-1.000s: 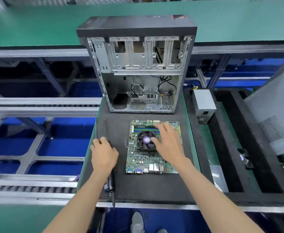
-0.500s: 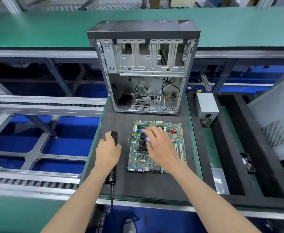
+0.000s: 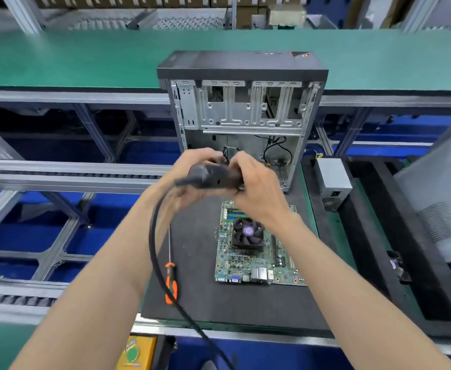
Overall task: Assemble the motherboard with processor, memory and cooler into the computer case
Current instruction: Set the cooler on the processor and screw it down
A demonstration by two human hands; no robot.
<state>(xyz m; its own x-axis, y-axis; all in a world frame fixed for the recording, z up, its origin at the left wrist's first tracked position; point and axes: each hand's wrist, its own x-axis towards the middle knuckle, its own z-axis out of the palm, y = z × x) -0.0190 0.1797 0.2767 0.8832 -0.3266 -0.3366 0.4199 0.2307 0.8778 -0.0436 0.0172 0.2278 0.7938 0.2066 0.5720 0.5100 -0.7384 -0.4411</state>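
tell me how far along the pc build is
Done: the cooler and memory sit on the motherboard. In hand: left hand and right hand grip a corded electric screwdriver. Left: the motherboard lies on the mat, outside the open computer case.

orange screwdriver [image 3: 171, 284] lies on the black mat [image 3: 200, 297]; grey power supply [image 3: 332, 180] sits right of it.

The green motherboard [image 3: 256, 244], black fan cooler [image 3: 246, 234] mounted, lies flat before the open, upright computer case [image 3: 241, 113].
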